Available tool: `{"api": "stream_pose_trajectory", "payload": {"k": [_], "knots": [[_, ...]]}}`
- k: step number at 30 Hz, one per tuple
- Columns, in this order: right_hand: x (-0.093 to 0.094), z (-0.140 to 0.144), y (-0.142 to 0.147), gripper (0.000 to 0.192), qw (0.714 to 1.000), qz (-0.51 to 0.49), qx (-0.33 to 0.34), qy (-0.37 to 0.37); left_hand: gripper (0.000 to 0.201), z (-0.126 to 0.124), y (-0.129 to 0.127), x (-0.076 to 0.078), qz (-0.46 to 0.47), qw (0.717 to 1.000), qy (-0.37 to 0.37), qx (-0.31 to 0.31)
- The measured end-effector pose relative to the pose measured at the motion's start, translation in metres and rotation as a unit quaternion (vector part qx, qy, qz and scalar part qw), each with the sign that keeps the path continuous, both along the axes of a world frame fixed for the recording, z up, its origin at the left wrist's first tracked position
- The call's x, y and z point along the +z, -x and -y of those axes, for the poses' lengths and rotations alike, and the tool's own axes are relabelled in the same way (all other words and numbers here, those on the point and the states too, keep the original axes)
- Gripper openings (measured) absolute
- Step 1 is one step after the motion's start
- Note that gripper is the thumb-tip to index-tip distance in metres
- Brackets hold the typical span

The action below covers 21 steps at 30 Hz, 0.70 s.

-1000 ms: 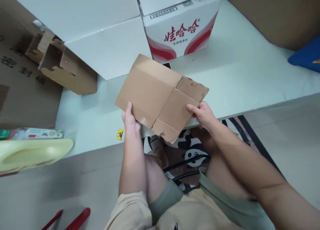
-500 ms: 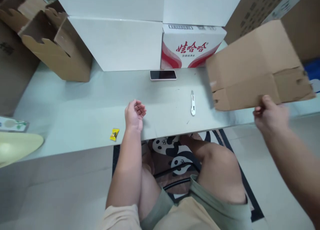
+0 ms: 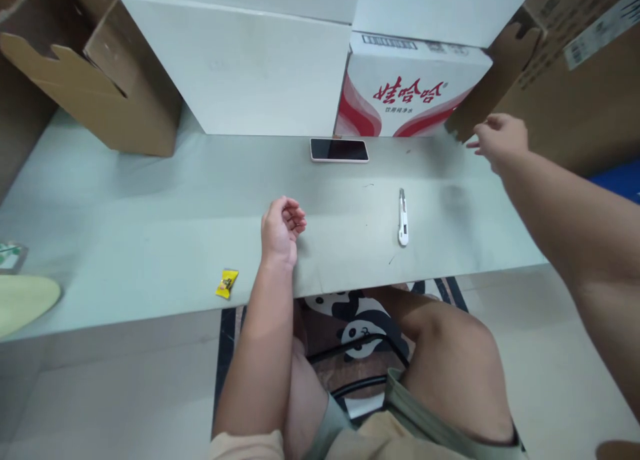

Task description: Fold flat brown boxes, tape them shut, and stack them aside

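Note:
My left hand (image 3: 284, 227) rests on the pale table with its fingers loosely curled and apart, holding nothing. The yellow wrapped candy (image 3: 227, 283) lies to its left, near the front edge. My right hand (image 3: 503, 140) hovers over the right part of the table with no cardboard in it, fingers parted and pointing left. Close beyond it, notched brown cardboard (image 3: 517, 50) stands beside the white and red carton (image 3: 407, 90). A white utility knife (image 3: 403, 219) lies between my hands. The phone (image 3: 339, 150), screen up, lies in front of the cartons.
Plain white cartons (image 3: 240, 73) are stacked along the back of the table (image 3: 150, 247). An open brown box (image 3: 135, 93) stands at the left, and a large brown carton (image 3: 565, 107) at the right. A pale green rounded object (image 3: 25, 303) sits at the left edge.
My right hand has let go of the flattened cardboard and moved up and left toward the carton. My left hand keeps its pose. The view has shifted slightly.

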State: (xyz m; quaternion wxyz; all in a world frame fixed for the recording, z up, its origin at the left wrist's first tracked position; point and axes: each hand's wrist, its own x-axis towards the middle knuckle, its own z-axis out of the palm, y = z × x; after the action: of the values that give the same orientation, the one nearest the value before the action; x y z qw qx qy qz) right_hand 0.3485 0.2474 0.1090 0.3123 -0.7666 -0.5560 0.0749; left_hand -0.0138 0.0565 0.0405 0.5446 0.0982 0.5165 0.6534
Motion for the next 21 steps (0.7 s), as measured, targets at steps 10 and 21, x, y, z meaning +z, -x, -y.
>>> {"api": "stream_pose_trajectory", "payload": {"k": [10, 21], "knots": [[0.015, 0.084, 0.04, 0.039, 0.99, 0.002, 0.066, 0.121, 0.021, 0.02, 0.009, 0.012, 0.049, 0.999, -0.013, 0.017], [0.005, 0.082, 0.266, 0.026, 0.909, 0.035, 0.41, 0.064, 0.021, 0.042, 0.047, 0.015, 0.13, 0.986, -0.044, 0.089]]}}
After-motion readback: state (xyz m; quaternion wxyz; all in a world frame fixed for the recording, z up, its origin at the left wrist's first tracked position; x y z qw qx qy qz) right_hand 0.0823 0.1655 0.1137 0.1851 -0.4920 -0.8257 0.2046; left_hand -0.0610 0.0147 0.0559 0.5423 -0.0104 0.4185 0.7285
